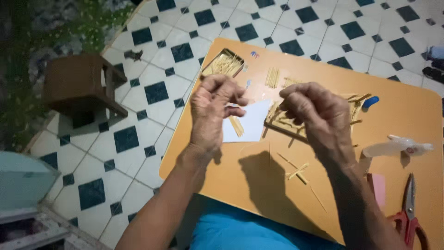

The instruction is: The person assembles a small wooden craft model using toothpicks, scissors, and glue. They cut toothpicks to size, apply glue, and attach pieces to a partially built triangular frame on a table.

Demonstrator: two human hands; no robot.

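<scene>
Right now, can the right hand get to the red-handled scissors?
Probably yes. The right hand is raised over the stick frame, and the scissors lie on the same board on its side, with only bare board and a white glue bottle nearby, nothing covering them.

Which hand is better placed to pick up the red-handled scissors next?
Probably the right hand: the red-handled scissors lie at the orange table's right edge, beside that forearm. The left hand is raised on the far side, fingers pinched.
</scene>
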